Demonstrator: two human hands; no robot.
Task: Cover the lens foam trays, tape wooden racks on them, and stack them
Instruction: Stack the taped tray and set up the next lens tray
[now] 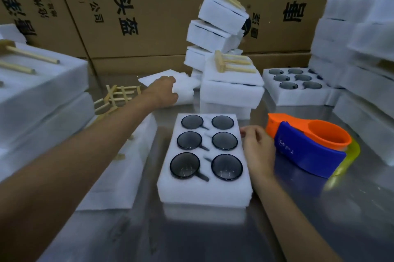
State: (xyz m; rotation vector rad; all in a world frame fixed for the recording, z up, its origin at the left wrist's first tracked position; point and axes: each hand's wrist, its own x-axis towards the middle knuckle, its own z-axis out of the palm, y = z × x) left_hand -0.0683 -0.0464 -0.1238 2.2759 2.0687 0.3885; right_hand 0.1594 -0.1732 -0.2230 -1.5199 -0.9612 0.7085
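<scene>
An uncovered white foam tray [204, 189] with several dark round lenses lies in front of me on the metal table. My right hand [257, 146] rests against its right edge, fingers curled on the foam. My left hand [165, 91] reaches far back and grips the top sheet of a pile of thin foam cover sheets [183, 82]. Loose wooden racks [116, 99] lie left of that arm. Behind the tray stands a stack of covered trays [231, 93] with a wooden rack [232, 64] on top.
An orange and blue tape dispenser [307, 146] sits right of the tray. A second open lens tray [298, 89] lies at back right. Foam stacks stand at left [42, 95], right [362, 69] and centre back [217, 25]. Cardboard boxes [132, 10] wall the rear.
</scene>
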